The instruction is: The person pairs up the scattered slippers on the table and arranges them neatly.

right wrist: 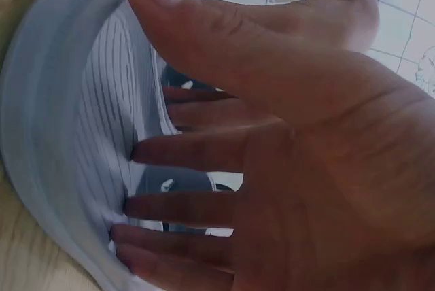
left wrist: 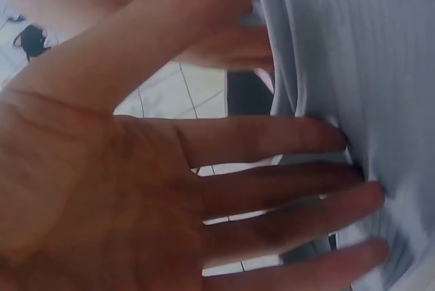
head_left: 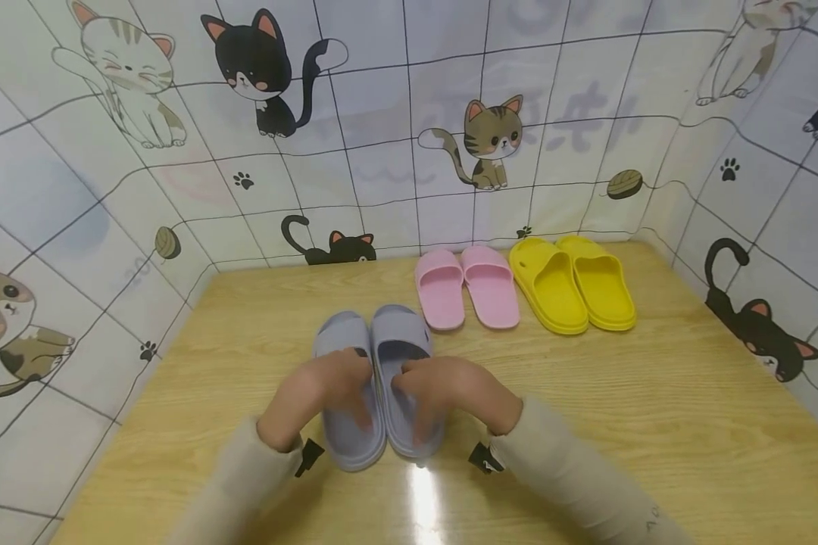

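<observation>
Two grey slippers lie side by side on the wooden tabletop, toes toward the back wall. My left hand (head_left: 327,384) is over the left grey slipper (head_left: 341,329), its fingers pointing down at the footbed. In the left wrist view the left fingers (left wrist: 272,228) are straight and spread, tips touching the grey ribbed sole. Over the right grey slipper (head_left: 399,324), my right hand (head_left: 443,384) also reaches down. Straight right fingers (right wrist: 183,209) touch that slipper's ribbed footbed in the right wrist view, while the thumb (right wrist: 197,26) lies near its edge.
Pink slippers (head_left: 440,297) stand as a pair against the back, right of the grey ones. Beside them is a yellow pair (head_left: 563,299). The wooden tabletop (head_left: 654,409) meets a tile-patterned wall (head_left: 382,163) with cartoon cats at the back and both sides.
</observation>
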Available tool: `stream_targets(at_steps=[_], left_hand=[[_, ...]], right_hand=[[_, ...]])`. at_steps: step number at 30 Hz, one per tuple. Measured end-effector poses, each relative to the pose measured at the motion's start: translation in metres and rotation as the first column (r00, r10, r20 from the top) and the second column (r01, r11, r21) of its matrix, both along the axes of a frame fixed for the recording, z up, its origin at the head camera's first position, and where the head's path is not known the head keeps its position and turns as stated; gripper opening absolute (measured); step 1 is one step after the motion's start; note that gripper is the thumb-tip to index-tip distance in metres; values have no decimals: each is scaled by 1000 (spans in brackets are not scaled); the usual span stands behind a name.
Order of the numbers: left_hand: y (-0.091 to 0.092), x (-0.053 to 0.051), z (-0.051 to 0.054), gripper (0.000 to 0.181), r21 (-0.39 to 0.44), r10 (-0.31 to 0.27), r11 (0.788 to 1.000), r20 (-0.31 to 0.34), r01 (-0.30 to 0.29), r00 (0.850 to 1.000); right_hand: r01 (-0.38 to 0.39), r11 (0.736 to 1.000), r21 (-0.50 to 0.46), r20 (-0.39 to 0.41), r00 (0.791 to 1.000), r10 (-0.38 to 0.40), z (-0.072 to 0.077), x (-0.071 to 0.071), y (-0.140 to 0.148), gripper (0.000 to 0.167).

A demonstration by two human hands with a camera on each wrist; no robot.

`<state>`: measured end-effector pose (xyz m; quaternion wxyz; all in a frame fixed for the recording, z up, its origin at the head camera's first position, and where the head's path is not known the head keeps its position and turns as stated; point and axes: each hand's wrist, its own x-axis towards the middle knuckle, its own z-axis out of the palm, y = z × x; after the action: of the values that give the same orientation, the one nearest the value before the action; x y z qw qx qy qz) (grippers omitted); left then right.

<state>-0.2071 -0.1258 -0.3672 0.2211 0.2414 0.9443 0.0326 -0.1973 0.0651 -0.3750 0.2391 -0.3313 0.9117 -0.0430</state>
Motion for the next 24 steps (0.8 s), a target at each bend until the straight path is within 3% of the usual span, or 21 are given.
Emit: stream_targets(at_steps=[9, 14, 24], left_hand=[[8, 9, -3, 67, -68, 50, 997, 49, -47, 998], [6, 13, -5, 91, -91, 58, 995, 73, -52, 996], [7, 16, -10, 111, -120, 40, 992, 29, -36, 999]], right_hand=[[-19, 994, 107, -80, 996, 28, -3, 10, -8, 112], [-29, 993, 113, -84, 996, 39, -7, 11, -12, 108], [-69, 994, 81, -105, 991, 77, -16, -2, -9, 104]])
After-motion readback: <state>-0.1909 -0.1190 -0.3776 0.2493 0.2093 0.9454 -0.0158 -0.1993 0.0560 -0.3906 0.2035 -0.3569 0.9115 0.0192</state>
